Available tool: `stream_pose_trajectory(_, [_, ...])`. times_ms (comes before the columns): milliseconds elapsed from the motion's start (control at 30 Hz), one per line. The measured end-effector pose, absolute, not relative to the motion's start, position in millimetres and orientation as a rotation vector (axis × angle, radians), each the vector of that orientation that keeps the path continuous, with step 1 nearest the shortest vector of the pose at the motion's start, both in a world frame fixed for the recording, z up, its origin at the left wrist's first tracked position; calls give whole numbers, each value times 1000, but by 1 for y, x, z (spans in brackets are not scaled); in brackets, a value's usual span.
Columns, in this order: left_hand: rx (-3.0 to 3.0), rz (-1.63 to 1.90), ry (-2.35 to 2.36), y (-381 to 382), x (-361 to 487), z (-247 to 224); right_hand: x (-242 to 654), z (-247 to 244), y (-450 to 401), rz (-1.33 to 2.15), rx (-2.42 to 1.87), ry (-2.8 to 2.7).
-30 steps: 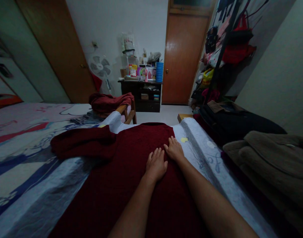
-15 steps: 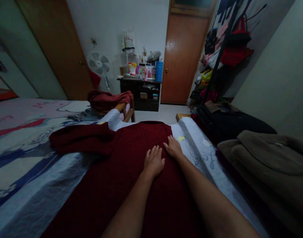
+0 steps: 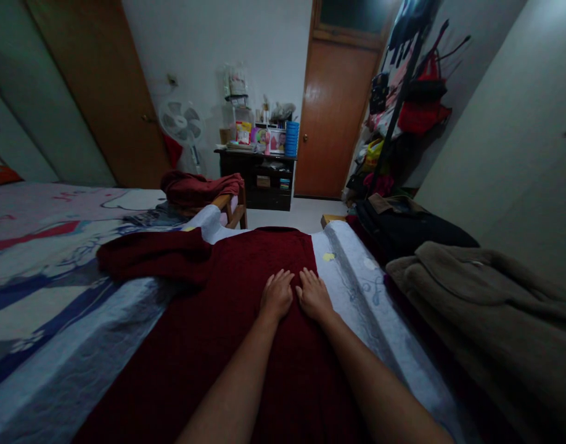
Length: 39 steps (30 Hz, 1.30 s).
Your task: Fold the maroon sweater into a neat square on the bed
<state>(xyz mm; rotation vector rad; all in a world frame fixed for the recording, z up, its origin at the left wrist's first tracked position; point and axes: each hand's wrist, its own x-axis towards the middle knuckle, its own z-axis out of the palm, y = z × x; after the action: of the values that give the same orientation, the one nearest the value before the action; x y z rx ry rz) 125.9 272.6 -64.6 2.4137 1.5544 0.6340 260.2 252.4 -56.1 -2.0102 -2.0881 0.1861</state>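
A long dark red garment (image 3: 237, 320) is spread over the pale bedspread in front of me. Its left-hand sleeve (image 3: 153, 256) stretches out sideways, while no sleeve shows along the right side. My left hand (image 3: 277, 296) lies flat on the upper part of the garment, fingers extended. Close beside it, my right hand (image 3: 314, 297) also rests flat on the cloth near its right edge, with its fingers straight. Neither hand grips anything.
A brown fuzzy coat (image 3: 468, 290) and dark folded clothes (image 3: 407, 222) are stacked at right. A reddish cloth (image 3: 197, 191) drapes over a wooden bed frame (image 3: 237, 213). Farther back stand a fan (image 3: 181, 121), a dark cabinet (image 3: 253, 185) and a door (image 3: 332, 117).
My right hand has slid down and closer to my left hand. The left hand has turned slightly, still flat on the garment. The view has shifted a little to the right.
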Motion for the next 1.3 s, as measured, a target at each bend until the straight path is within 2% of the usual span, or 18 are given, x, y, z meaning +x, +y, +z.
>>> stream_pose_trajectory(133, [2417,612,1590,272,128,-62,264,-56,236,221,-2011,-2140])
stream_pose_trajectory(433, [2478,605,1647,271,132,-62,270,-36,198,534,-2088,-2170])
stream_pose_trajectory(867, [2595,571,1722,255,134,-43,257,-52,129,237,-2039,-1977])
stream_pose_trajectory(1033, [2615,375,1682,230,133,-30,257,-53,131,222,-2028,-1968])
stream_pose_trajectory(1300, [2517,144,1578,158,107,-39,258,-54,131,209,-2011,-1963])
